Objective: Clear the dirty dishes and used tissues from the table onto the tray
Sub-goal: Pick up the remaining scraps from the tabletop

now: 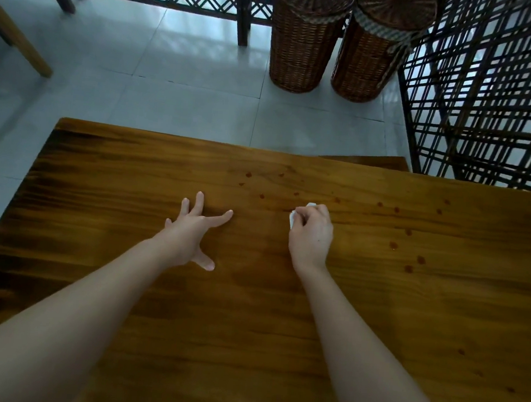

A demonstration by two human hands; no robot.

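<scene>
Your right hand (311,234) clenches tissue (293,219) at frame centre, on table (120,284); left hand (195,229) splayed flat, holding nothing; tissue step underway; next you carry it to tray, out of view.

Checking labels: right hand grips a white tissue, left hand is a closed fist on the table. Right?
No. Head view shows the left hand open, fingers spread on the table, not a fist. The right hand does grip the white tissue.
</scene>
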